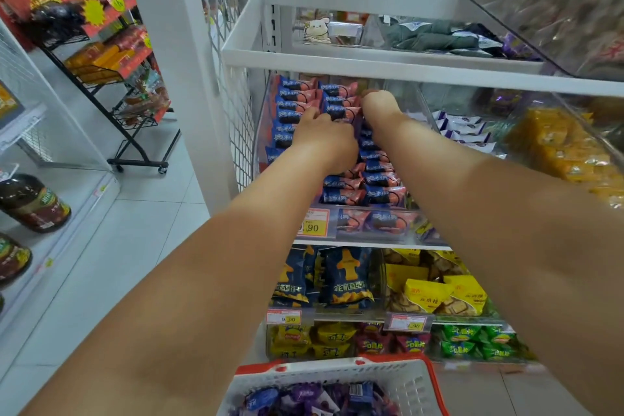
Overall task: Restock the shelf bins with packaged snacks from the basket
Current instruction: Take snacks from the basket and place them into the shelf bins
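Left hand: the left hand point(324, 137) is down on the rows of small blue-and-pink wrapped snack packets point(341, 186) at frame centre, fingers curled among them; a firm hold, cannot tell
Right hand: the right hand point(380, 106) sits just beyond and right, deeper in, knuckles up; fingers hidden, grip unclear
Bin: the clear plastic shelf bin point(371, 230) runs its long axis away from the person, front to back; right hand nearer the back gap
Basket: the white plastic basket with red rim point(398, 378) waits at bottom centre, purple packets point(304, 395) inside, well below both hands
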The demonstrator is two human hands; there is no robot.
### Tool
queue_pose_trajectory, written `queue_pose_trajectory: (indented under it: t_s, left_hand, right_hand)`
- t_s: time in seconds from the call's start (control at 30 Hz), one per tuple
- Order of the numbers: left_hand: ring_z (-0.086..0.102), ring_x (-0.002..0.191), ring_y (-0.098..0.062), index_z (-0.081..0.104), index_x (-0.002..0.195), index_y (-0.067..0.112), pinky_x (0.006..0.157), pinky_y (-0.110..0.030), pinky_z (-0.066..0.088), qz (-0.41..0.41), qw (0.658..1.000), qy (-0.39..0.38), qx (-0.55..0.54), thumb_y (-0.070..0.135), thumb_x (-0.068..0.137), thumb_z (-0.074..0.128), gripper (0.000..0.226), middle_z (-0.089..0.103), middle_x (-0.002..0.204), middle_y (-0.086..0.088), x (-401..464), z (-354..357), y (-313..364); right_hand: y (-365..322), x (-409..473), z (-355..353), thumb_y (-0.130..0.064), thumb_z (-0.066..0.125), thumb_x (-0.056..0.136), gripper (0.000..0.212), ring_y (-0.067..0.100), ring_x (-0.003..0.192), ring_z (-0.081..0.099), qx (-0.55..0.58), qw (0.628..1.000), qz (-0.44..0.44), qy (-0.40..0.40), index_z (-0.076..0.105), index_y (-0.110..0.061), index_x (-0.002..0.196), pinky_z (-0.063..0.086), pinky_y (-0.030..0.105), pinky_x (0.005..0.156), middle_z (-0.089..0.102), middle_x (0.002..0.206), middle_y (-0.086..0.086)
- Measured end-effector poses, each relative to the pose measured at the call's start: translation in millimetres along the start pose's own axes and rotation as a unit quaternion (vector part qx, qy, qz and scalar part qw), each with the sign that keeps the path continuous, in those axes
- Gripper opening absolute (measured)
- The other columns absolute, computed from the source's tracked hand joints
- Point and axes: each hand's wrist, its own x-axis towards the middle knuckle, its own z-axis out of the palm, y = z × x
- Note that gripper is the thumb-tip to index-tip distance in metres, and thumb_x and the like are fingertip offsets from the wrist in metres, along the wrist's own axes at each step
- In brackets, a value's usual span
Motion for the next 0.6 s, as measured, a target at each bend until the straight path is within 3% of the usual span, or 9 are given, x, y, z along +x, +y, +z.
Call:
queue_pose_trajectory:
  t_s: [0.03, 0.07, 0.13, 0.23, 0.27, 0.33, 0.4, 0.53, 0.6]
  left_hand:
    - [0.040, 0.131, -0.029, 0.050, 0.136, 0.019, 0.119, -0.044, 0.011, 0.015, 1.000, 0.003, 0.000, 0.030, 0.102, 0.031, 0.041, 0.054, 0.136, -0.010, -2, 1, 1]
    - [0.040, 0.132, -0.028, 0.051, 0.136, 0.020, 0.119, -0.044, 0.011, 0.016, 1.000, -0.008, -0.001, 0.030, 0.102, 0.031, 0.041, 0.054, 0.137, -0.009, -3, -1, 2]
    - [0.040, 0.133, -0.028, 0.051, 0.136, 0.021, 0.119, -0.044, 0.010, 0.019, 1.000, -0.008, -0.001, 0.032, 0.102, 0.031, 0.042, 0.054, 0.138, -0.007, -2, -2, 1]
    - [0.041, 0.132, -0.027, 0.052, 0.135, 0.021, 0.121, -0.046, 0.007, 0.026, 1.000, -0.008, 0.001, 0.032, 0.101, 0.031, 0.041, 0.056, 0.136, -0.005, -3, -3, 1]
    - [0.041, 0.132, -0.026, 0.053, 0.134, 0.021, 0.121, -0.047, 0.006, 0.028, 1.000, -0.008, 0.001, 0.031, 0.101, 0.032, 0.041, 0.057, 0.135, -0.005, -3, -3, 1]
    - [0.042, 0.131, -0.026, 0.055, 0.132, 0.021, 0.121, -0.048, 0.004, 0.029, 1.000, -0.007, 0.003, 0.031, 0.101, 0.032, 0.040, 0.057, 0.134, -0.004, -5, -4, 1]
    - [0.041, 0.132, -0.026, 0.055, 0.131, 0.021, 0.120, -0.048, 0.002, 0.029, 1.000, -0.003, 0.003, 0.032, 0.101, 0.032, 0.039, 0.057, 0.135, -0.004, -9, -4, 0]
    - [0.031, 0.143, -0.022, 0.050, 0.139, 0.020, 0.120, -0.045, -0.003, 0.039, 0.999, 0.006, -0.035, 0.030, 0.103, 0.033, 0.041, 0.049, 0.146, -0.005, -20, -9, -1]
    - [0.034, 0.140, -0.023, 0.051, 0.138, 0.019, 0.121, -0.043, 0.003, 0.046, 0.996, 0.033, -0.065, 0.027, 0.102, 0.036, 0.041, 0.051, 0.143, -0.007, -33, -13, -2]
  right_hand:
    - [-1, -6, 1, -0.024, 0.050, 0.101, 0.044, 0.020, 0.125, 0.052, -0.052, 0.996, -0.069, -0.013, 0.044, -0.004, 0.140, 0.040, 0.026, 0.103, 0.047, 0.144, 0.015]
    - [-4, -12, -2, -0.020, 0.046, 0.102, 0.041, 0.012, 0.111, 0.060, 0.048, 0.999, -0.014, -0.009, 0.045, -0.004, 0.139, 0.047, 0.020, 0.092, 0.048, 0.142, 0.017]
    - [-2, -32, -3, -0.013, 0.040, 0.103, 0.037, 0.004, 0.084, 0.061, 0.077, 0.997, -0.004, -0.008, 0.045, -0.003, 0.138, 0.050, 0.013, 0.068, 0.049, 0.141, 0.018]
    - [5, -46, -2, -0.018, 0.039, 0.104, 0.043, 0.017, 0.125, 0.048, -0.057, 0.997, -0.052, 0.004, 0.037, -0.005, 0.145, 0.040, 0.021, 0.100, 0.040, 0.150, 0.011]
    - [7, -47, -3, -0.015, 0.036, 0.105, 0.042, 0.018, 0.118, 0.051, 0.017, 0.998, -0.054, 0.019, 0.036, -0.005, 0.146, 0.042, 0.021, 0.095, 0.042, 0.149, 0.011]
    - [13, -65, -7, -0.003, 0.033, 0.103, 0.040, 0.014, 0.085, 0.056, 0.051, 0.996, -0.068, 0.032, 0.042, -0.004, 0.142, 0.044, 0.013, 0.057, 0.052, 0.135, 0.011]
    - [26, -84, -16, 0.004, 0.035, 0.099, 0.041, 0.017, 0.088, 0.060, 0.037, 0.998, -0.053, 0.012, 0.047, -0.005, 0.138, 0.039, 0.010, 0.044, 0.054, 0.135, 0.014]
    - [42, -122, -36, 0.009, 0.046, 0.091, 0.043, 0.015, 0.107, 0.058, 0.124, 0.988, -0.072, -0.054, 0.054, -0.012, 0.127, 0.052, 0.028, 0.089, 0.061, 0.125, 0.004]
    - [51, -146, -42, 0.009, 0.048, 0.089, 0.039, 0.012, 0.108, 0.063, 0.179, 0.977, -0.100, -0.056, 0.057, -0.017, 0.117, 0.051, 0.030, 0.093, 0.066, 0.116, -0.001]
